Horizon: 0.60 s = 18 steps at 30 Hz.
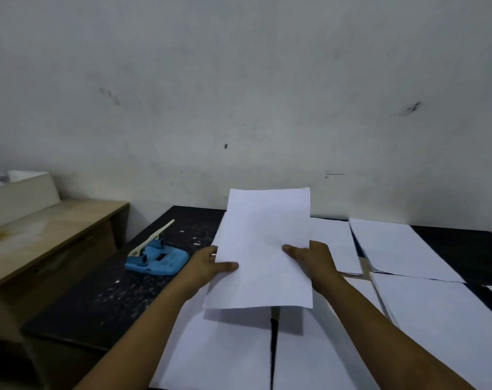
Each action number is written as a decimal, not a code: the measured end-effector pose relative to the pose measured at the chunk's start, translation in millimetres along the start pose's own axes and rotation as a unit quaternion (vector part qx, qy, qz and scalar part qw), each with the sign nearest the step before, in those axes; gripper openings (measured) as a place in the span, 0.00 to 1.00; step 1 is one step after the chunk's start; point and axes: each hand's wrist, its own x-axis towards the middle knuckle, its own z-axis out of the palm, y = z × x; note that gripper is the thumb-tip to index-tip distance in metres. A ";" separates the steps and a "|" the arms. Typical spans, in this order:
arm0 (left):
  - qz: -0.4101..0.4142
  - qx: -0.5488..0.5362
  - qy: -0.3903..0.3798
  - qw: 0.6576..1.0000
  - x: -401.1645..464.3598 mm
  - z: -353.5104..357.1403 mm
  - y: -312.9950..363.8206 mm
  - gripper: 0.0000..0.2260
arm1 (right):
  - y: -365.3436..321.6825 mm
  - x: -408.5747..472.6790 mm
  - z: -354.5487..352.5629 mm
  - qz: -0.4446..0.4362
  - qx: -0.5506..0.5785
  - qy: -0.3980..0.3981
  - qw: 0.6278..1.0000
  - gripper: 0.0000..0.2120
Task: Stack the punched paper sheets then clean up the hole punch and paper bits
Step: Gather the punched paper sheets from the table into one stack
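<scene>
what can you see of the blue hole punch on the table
The hole punch is a light blue, plastic-looking desk punch with a rounded flat base and a cream lever raised at a slant toward the upper right. Two blue posts carry the lever above the base. It sits upright on the dark table, left of the sheets, with white paper bits scattered around it. Neither hand touches it; the left hand is close to its right, holding a paper sheet.
</scene>
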 end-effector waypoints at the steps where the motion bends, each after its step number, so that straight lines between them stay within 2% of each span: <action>1: -0.013 0.024 0.033 0.999 -0.8 -14.2 -0.8 0.17 | 3.4 1.9 13.8 0.014 0.004 -0.005 1.000 0.15; 4: -0.025 0.057 0.163 0.985 0.4 -57.2 -1.2 0.15 | 11.9 7.3 47.4 0.052 0.008 -0.018 0.998 0.16; 6: 0.014 0.074 0.233 0.970 1.2 -88.3 -1.2 0.13 | 16.0 10.2 67.7 0.070 0.004 -0.027 0.997 0.15; 9: 0.077 0.107 0.292 0.947 4.5 -129.0 0.5 0.11 | 18.5 12.3 94.3 0.088 0.005 -0.043 0.995 0.07; 11: 0.094 0.135 0.328 0.930 9.4 -150.1 1.8 0.12 | 22.3 13.7 110.7 0.102 0.014 -0.051 0.993 0.07; 13: 0.065 0.180 0.324 0.927 18.9 -168.6 -4.3 0.14 | 27.1 15.2 129.1 0.114 0.013 -0.055 0.992 0.09; 16: -0.043 0.260 0.236 0.935 36.3 -186.5 -26.2 0.19 | 35.6 18.9 152.9 0.128 0.011 -0.057 0.990 0.10; 18: -0.084 0.276 0.188 0.939 44.9 -191.0 -40.2 0.22 | 40.7 22.7 167.9 0.137 0.002 -0.052 0.989 0.12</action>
